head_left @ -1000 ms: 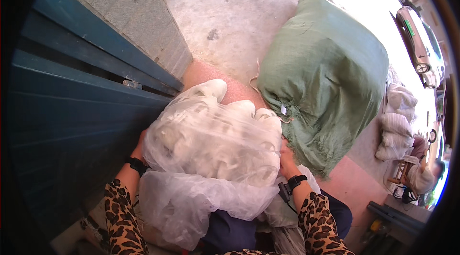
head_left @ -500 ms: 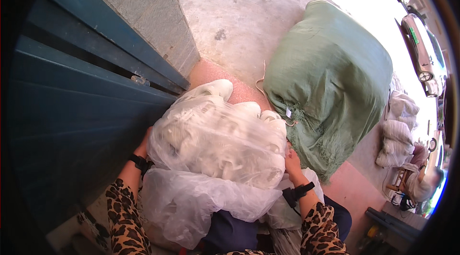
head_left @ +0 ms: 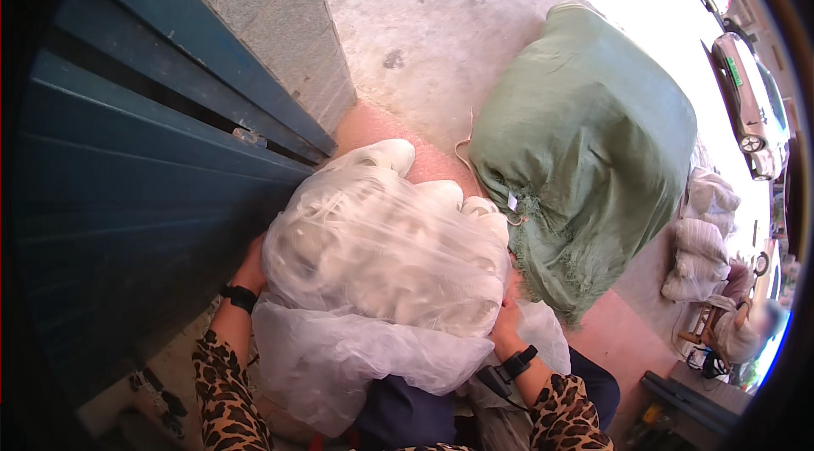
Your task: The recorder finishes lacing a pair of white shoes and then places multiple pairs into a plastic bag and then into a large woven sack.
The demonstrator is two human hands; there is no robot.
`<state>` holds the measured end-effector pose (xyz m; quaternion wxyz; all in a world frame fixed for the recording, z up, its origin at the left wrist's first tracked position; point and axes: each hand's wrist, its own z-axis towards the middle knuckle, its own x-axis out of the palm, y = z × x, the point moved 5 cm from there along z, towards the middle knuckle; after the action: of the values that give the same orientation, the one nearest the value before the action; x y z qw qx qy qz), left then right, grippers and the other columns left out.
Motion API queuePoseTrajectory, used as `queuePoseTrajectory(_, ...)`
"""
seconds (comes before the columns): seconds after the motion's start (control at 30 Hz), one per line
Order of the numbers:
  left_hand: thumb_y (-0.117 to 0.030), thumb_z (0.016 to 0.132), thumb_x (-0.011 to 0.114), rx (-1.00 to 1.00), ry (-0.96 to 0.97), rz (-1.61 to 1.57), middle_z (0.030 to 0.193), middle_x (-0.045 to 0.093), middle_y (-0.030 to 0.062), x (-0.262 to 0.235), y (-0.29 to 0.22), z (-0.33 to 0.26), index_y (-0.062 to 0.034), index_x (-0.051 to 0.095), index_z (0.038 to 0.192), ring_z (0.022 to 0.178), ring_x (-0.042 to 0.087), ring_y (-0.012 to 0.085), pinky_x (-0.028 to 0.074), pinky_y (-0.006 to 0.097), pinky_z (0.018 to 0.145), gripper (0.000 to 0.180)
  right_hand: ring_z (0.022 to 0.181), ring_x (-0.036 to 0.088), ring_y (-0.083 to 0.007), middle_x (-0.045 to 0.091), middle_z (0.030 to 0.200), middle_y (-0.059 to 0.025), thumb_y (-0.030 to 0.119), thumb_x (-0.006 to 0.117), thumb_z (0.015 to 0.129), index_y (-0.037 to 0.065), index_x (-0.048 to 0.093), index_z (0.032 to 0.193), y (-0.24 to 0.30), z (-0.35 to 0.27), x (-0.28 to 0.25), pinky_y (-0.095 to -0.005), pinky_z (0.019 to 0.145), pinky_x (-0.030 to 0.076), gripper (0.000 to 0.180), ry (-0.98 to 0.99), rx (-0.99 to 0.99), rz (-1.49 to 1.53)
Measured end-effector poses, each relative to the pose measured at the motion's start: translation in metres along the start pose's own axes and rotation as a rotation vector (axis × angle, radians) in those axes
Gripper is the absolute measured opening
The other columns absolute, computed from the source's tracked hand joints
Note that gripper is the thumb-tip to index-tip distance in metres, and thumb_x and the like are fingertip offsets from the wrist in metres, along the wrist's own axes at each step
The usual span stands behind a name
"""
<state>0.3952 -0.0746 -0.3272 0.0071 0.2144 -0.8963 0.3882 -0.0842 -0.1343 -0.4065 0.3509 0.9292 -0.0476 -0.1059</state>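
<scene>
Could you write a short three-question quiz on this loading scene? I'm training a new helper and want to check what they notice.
1. True or false: both hands grip the bulging clear plastic bag of white pieces.
2. What lies right of that bag? A) a large green woven sack B) a red crate C) a wooden barrel
3. Fill in: on the person's left stands a dark ____ metal gate.

Key:
1. True: the left hand presses its left side, the right hand its lower right.
2. A
3. blue
</scene>
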Motion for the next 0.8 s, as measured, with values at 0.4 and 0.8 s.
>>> queuePoseTrajectory(0.4,-0.049,0.088,0.045,-0.104,-0.013,-0.344,0.105,0.058,0.0077,-0.003,0.008,0.031,-0.0025,0.054,0.113,0.09,0.057,0.0169,0.047,0.029,0.078,0.054,0.068,0.053,-0.0156,0.058,0.073,-0.0107,0.007,0.049,0.081,-0.005,0.054,0.076,0.051,0.06,0.01,-0.0316,0.061,0.043,0.014,-0.199,-0.415,-0.457)
queuePoseTrajectory(0.8,-0.049,0.088,0.045,0.021,0.016,-0.164,0.107,0.057,0.007,-0.027,0.051,-0.004,-0.001,0.052,0.114,0.095,0.054,0.0148,0.045,0.028,0.082,0.056,0.088,0.057,-0.0194,0.056,0.109,-0.0071,0.032,0.045,0.089,0.004,0.046,0.12,0.097,-0.023,0.003,-0.0311,0.076,0.046,0.042,0.099,0.16,-0.171)
